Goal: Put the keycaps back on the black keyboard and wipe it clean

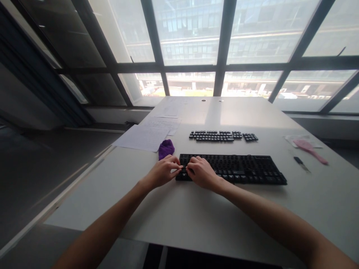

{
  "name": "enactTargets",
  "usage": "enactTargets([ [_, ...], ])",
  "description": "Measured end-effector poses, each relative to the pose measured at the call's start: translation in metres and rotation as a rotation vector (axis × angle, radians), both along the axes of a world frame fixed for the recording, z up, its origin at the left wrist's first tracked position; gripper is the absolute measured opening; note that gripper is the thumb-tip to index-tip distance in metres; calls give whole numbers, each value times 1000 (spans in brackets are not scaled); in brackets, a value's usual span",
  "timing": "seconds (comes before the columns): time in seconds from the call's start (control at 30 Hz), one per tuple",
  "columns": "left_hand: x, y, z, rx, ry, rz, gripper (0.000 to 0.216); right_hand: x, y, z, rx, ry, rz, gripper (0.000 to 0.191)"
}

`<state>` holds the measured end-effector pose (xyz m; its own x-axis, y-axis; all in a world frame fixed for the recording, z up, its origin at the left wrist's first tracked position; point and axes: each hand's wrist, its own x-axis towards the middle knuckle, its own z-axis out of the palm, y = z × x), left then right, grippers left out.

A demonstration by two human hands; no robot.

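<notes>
1. Thumb and forefinger of the left hand (165,170) nearly meet, the right hand's (200,170) fingers curl; cannot tell whether either pinches anything.
2. Both work at the black keyboard's (249,168) left end.
3. Loose keycaps (214,136) lie on its far side.

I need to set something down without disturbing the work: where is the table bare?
One bare patch lies beyond the loose keycaps, toward the window, right of the papers. Another lies between the keyboard and the near edge of the table, partly under the forearms. Crowded: the keyboard's left end, with the left hand, right hand and purple cloth.
</notes>
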<state>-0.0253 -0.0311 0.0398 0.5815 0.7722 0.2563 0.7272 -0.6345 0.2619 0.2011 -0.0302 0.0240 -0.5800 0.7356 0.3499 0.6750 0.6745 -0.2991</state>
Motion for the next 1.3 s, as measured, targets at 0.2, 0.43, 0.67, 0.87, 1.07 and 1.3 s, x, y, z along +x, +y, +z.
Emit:
enactTargets([
  [0.2,2,1,-2,23,-66,1,15,0,1,0,-6,-1,5,20],
  [0.43,13,1,-3,126,-177,4,18,2,-1,2,2,7,6,20],
  [0.67,5,4,2,136,-212,19,19,5,2,-1,-32,36,8,27],
  [0.87,5,2,4,86,-119,-4,30,6,2,-3,-35,5,51,29],
  [1.07,9,2,3,63,-148,7,31,6,3,1,-44,63,-24,30],
  [1.3,7,7,0,93,-286,83,23,24,20,9,-56,94,-190,25],
])
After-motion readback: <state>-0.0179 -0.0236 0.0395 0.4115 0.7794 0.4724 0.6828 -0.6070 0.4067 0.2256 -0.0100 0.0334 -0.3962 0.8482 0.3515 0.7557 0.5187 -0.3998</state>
